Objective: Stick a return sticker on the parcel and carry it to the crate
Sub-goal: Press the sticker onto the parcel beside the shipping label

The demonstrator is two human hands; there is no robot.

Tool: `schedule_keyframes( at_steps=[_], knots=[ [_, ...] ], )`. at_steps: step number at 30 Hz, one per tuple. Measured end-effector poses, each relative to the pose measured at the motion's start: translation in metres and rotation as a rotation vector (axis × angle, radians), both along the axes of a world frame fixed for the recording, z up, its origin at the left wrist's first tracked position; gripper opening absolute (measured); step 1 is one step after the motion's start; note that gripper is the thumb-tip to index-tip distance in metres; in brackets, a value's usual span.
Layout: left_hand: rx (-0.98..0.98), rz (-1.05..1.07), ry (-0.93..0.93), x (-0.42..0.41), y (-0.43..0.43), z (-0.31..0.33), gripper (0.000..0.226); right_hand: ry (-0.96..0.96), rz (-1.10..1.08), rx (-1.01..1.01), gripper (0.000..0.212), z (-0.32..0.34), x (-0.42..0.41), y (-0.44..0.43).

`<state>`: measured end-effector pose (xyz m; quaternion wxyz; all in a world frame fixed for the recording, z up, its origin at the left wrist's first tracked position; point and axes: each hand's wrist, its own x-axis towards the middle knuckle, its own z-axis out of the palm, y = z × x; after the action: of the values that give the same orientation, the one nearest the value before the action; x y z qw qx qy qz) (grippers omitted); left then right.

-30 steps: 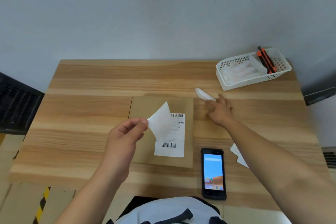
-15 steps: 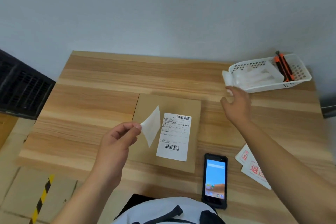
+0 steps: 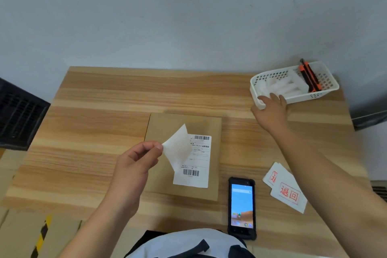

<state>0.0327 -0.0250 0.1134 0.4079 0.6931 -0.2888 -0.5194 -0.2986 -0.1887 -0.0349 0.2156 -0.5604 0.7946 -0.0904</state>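
Observation:
A flat brown parcel lies in the middle of the wooden table, with a white shipping label stuck on its right half. My left hand pinches a white sticker by its corner, blank side towards me, just above the parcel's left part. My right hand reaches to the back right, and its fingers rest spread on the near left corner of a white basket. I see nothing held in that hand.
Loose return stickers with red print lie at the right front. A phone with a lit screen lies beside the parcel. An orange cutter stands in the basket. A dark crate is beyond the table's left edge.
My right hand carried a white strip from the table near the parcel up to the basket, and the strip is no longer seen in it. My left hand kept holding the sticker.

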Motion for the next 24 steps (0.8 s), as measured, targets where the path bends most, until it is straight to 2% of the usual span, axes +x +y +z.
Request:
schedule_keyframes(
  at_steps=[6,14,17,20,24],
  knots=[
    [-0.011,-0.032,0.021,0.011,-0.009,0.005,0.007,0.081,0.072,0.092,0.073,0.004,0.003,-0.002],
    [-0.015,-0.090,0.054,0.028,-0.023,0.002,0.007,0.104,0.041,0.236,0.069,0.020,0.015,-0.017],
    [-0.026,-0.113,0.075,0.036,-0.031,0.005,0.014,0.071,0.007,0.160,0.070,0.024,0.018,-0.009],
    [-0.013,-0.110,0.088,0.040,-0.039,0.006,0.006,-0.007,-0.084,0.042,0.065,0.039,0.031,0.009],
    [-0.011,-0.162,0.099,0.048,-0.050,0.004,0.008,-0.326,-0.319,-0.144,0.050,0.075,0.081,0.053]
  ],
)
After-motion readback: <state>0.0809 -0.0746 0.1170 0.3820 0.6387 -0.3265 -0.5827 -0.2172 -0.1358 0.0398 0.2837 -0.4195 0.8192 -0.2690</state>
